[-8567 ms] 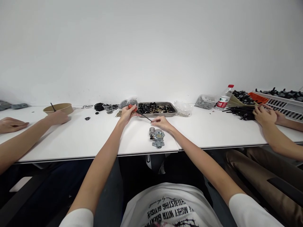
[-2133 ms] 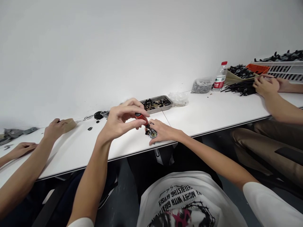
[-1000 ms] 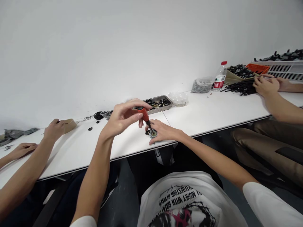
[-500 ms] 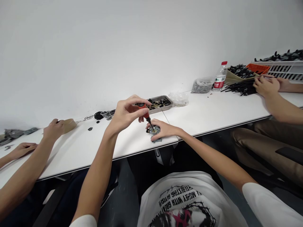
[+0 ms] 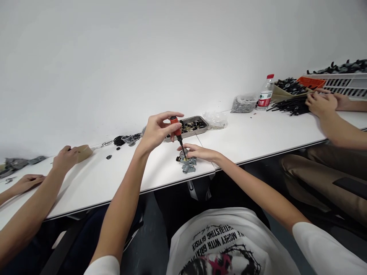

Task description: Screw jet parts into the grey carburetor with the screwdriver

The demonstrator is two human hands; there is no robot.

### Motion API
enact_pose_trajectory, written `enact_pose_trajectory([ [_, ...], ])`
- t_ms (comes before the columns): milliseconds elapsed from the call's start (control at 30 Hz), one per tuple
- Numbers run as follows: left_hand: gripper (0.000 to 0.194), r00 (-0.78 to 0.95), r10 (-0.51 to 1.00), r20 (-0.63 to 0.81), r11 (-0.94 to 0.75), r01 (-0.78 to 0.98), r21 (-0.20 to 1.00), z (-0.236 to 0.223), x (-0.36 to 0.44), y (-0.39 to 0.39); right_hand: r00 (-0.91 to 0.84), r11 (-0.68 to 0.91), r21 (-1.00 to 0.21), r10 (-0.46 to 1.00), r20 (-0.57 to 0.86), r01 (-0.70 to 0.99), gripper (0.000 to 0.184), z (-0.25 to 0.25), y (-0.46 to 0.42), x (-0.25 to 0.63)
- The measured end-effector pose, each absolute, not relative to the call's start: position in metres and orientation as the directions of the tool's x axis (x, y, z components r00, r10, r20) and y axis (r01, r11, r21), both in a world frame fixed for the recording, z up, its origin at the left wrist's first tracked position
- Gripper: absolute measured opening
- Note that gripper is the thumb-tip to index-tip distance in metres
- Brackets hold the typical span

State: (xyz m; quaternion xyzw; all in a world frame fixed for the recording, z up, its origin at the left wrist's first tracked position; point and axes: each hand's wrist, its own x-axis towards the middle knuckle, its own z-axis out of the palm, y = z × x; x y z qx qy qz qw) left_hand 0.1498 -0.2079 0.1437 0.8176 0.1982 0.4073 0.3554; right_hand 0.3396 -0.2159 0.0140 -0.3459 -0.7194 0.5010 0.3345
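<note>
My left hand [image 5: 157, 131] grips the red handle of a screwdriver [image 5: 177, 131] between thumb and fingers. The screwdriver points down, slightly tilted, with its tip inside the round open top of a grey metal carburetor [image 5: 187, 167]. The carburetor sits on the white table near its front edge, with a black and brass fitting on its left side. My right hand [image 5: 203, 152] holds the carburetor from the right, its fingers bent over the far side. The very tip of the screwdriver is hidden inside the bowl.
Behind my hands stands a metal tray [image 5: 207, 124] of small black and brass parts, beside a clear plastic bag [image 5: 216, 120]. A water bottle [image 5: 265, 93] and a bag of grey parts [image 5: 243, 103] are farther right. Co-workers' hands [image 5: 322, 103] [image 5: 65, 158] rest at both sides.
Since 8.6 s ago, the screwdriver has gone from lying across both hands to standing in the carburetor. In the last second my right fingers have drawn back, baring more of the carburetor, and the screwdriver stands more upright.
</note>
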Motion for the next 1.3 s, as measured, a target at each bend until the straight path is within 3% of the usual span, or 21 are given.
enact_pose_trajectory([
  [100,0.039,0.585,0.636,0.504,-0.647,0.048,0.761,0.143,0.152,-0.197,-0.544,0.217,-0.967,0.831,0.112,0.133,0.048,0.012,-0.215,0.340],
  [267,0.031,0.632,0.612,0.476,-0.644,0.048,0.764,0.143,0.160,-0.189,-0.547,0.215,-0.971,0.828,0.123,0.107,0.046,0.008,-0.212,0.341],
  [467,0.038,0.603,0.615,0.508,-0.670,0.060,0.740,0.143,0.167,-0.190,-0.487,0.277,-0.960,0.843,0.227,0.033,0.046,0.010,-0.209,0.338],
  [567,0.031,0.638,0.591,0.494,-0.683,0.070,0.727,0.145,0.169,-0.188,-0.477,0.280,-0.960,0.846,0.237,0.021,0.046,0.011,-0.198,0.340],
  [767,0.023,0.514,0.591,0.622,-0.771,0.132,0.623,0.143,0.176,-0.172,-0.564,0.351,-0.935,0.783,0.264,0.050,0.046,0.011,-0.149,0.357],
  [1000,0.024,0.604,0.641,0.473,-0.694,0.194,0.693,0.155,0.182,-0.144,-0.662,0.314,-0.947,0.724,0.195,0.064,0.046,0.016,-0.114,0.367],
  [1300,0.026,0.638,0.627,0.447,-0.676,0.160,0.719,0.157,0.193,-0.109,-0.726,0.280,-0.955,0.677,0.122,0.100,0.046,0.026,-0.109,0.370],
])
